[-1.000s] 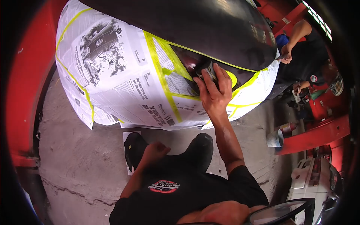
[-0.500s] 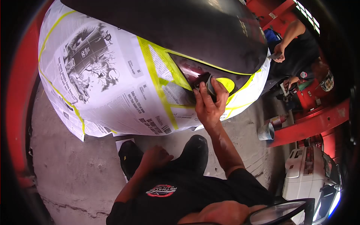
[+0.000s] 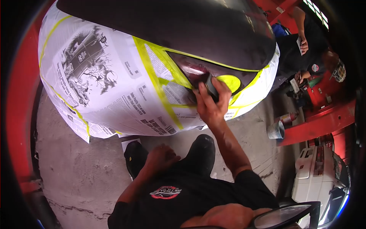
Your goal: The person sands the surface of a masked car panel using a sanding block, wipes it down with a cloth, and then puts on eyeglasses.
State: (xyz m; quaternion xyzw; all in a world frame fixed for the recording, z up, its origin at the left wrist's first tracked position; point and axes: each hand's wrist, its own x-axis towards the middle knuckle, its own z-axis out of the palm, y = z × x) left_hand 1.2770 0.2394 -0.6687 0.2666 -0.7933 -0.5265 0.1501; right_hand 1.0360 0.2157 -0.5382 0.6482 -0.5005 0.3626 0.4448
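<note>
My right hand (image 3: 212, 105) is closed around a dark grey sanding block (image 3: 210, 84). The block is pressed against a dark, glossy lamp lens (image 3: 195, 71) at the corner of a car. Just beside my fingers, a round patch of yellow-green tape (image 3: 230, 83) covers part of the lens. Yellow-green masking tape (image 3: 154, 78) borders the lens and holds newspaper (image 3: 114, 91) over the bodywork. Dark paintwork (image 3: 183, 30) shows above it. My left hand (image 3: 164, 156) lies by my thigh, fingers loosely curled with nothing visible in them.
At the upper right, another person (image 3: 314, 49) holds a flat, pale piece in one hand. A grey bucket (image 3: 275, 130) stands near a red beam (image 3: 320, 124). A white vehicle (image 3: 312, 168) is at the lower right. Below the car lies a rough concrete floor (image 3: 84, 168).
My right hand and the block have shifted slightly on the lens, and the block's tilt differs. The other person's raised hand has moved outward. The view has shifted a little.
</note>
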